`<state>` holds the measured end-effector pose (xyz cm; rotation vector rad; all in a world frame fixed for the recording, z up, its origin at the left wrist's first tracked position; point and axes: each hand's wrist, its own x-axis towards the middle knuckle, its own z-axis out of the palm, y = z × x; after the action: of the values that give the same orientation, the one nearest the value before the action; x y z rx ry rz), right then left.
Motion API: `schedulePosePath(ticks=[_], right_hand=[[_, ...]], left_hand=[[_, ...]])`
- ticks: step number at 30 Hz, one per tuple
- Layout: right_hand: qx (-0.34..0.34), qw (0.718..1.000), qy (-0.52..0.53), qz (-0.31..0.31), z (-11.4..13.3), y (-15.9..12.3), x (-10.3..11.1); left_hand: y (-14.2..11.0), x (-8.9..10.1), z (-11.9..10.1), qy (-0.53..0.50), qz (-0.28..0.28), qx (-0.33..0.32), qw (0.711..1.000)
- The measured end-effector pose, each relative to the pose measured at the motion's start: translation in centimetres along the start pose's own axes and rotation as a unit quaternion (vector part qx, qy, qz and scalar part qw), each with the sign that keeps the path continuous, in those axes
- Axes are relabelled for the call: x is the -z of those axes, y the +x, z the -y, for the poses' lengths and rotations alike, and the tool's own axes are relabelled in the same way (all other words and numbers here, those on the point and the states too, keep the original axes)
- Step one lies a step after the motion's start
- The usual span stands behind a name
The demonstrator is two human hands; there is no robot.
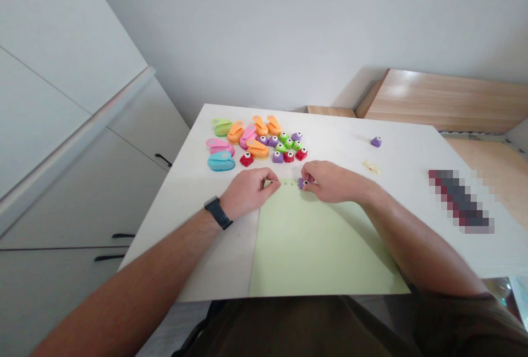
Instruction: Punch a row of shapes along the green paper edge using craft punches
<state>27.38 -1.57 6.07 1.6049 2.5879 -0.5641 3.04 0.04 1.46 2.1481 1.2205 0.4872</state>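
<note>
A light green sheet of paper [317, 247] lies before me, with a few small marks, seemingly punched holes, along its far edge. My left hand [251, 187] pinches the sheet's far left corner between thumb and forefinger; a dark watch is on that wrist. At the far edge, right of the marks, a small purple paper punch [303, 184] is gripped by my right hand [328, 181], whose fingers partly cover it. The paper seems to reach the punch, but its slot is hidden.
Large lever punches [221, 161] in several colours stand beyond my left hand. Small red, green and purple punches [289, 157] cluster beside them. Farther right are a lone purple punch [375, 141], pale paper scraps [371, 167] and a blurred-out dark object [462, 201] on the white table [412, 153].
</note>
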Motion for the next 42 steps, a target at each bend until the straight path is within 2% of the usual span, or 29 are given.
schedulePosePath(ticks=[5,16,30,36,42], right_hand=[[0.005,1.0,0.014,-0.005,-0.31,-0.06,0.2],[-0.01,0.999,-0.027,-0.022,-0.05,0.06,0.13],[0.017,0.998,-0.053,-0.035,0.04,-0.11,0.06],[0.037,0.997,-0.065,-0.03,0.02,-0.26,0.03],[0.027,0.999,-0.022,-0.01,-0.27,-0.11,0.09]], left_hand=[[-0.02,0.01,-0.02,0.001,0.001,-0.001,1.0],[-0.03,-0.09,0.07,-0.002,0.0,0.002,1.0],[-0.03,0.04,0.0,0.001,0.004,0.001,1.0],[-0.02,-0.03,0.11,-0.002,0.005,0.004,1.0],[0.01,-0.13,0.23,0.001,0.006,0.005,1.0]])
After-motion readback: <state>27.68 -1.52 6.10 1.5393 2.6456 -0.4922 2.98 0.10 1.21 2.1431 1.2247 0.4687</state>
